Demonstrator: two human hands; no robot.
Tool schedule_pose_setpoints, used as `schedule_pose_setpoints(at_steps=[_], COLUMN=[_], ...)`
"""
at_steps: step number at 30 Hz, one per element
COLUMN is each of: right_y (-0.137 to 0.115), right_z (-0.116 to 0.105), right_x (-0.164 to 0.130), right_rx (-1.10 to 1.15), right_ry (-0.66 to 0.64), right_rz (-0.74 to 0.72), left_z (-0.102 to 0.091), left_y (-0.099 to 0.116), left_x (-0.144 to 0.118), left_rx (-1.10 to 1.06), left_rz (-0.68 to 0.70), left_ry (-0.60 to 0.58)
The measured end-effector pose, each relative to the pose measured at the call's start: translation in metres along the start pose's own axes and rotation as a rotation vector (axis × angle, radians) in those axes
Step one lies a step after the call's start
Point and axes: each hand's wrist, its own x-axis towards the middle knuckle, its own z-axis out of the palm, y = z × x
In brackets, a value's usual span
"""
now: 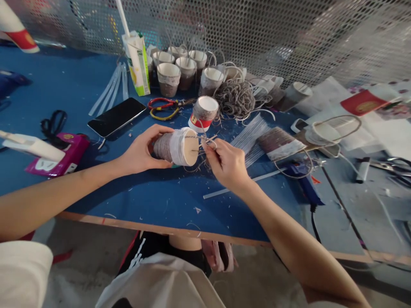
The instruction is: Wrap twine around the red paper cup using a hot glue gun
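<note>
Blue surface (154,201) up close: our left hand (141,149) has its grip wrapped round a cord-wrapped cup (176,146) lying sideways, right hand (226,162) pinching loose cord (208,142). Behind sit a phone (117,116), scissors (167,105), more cups (180,68).

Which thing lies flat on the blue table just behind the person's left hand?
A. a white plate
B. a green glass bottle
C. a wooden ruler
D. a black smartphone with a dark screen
D: a black smartphone with a dark screen lies flat on the blue table just behind the left hand, which holds the twine-wrapped paper cup on its side.
</note>
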Motion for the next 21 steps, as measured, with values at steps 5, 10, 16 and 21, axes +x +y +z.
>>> schedule_pose_setpoints(at_steps=[5,10,16,21], right_y=[-0.0004,-0.0031,-0.0049,-0.0022], right_z=[0.0027,0.0057,0.0058,0.0061], right_x=[-0.0011,-0.0009,-0.002,-0.003], right_rx=[-0.021,-0.01,0.01,-0.028], right_ry=[0.026,0.071,0.061,0.06], right_rz=[0.021,0.034,0.039,0.029], left_z=[-0.0011,-0.0005,-0.0011,-0.0019], left_y=[0.0014,0.0005,-0.0005,-0.0011], left_x=[0.0,-0.0004,0.0001,0.0006], left_rx=[0.026,0.035,0.019,0.057], left_rz=[-0.01,-0.003,0.022,0.004], left_ry=[-0.021,-0.02,-0.004,0.01])
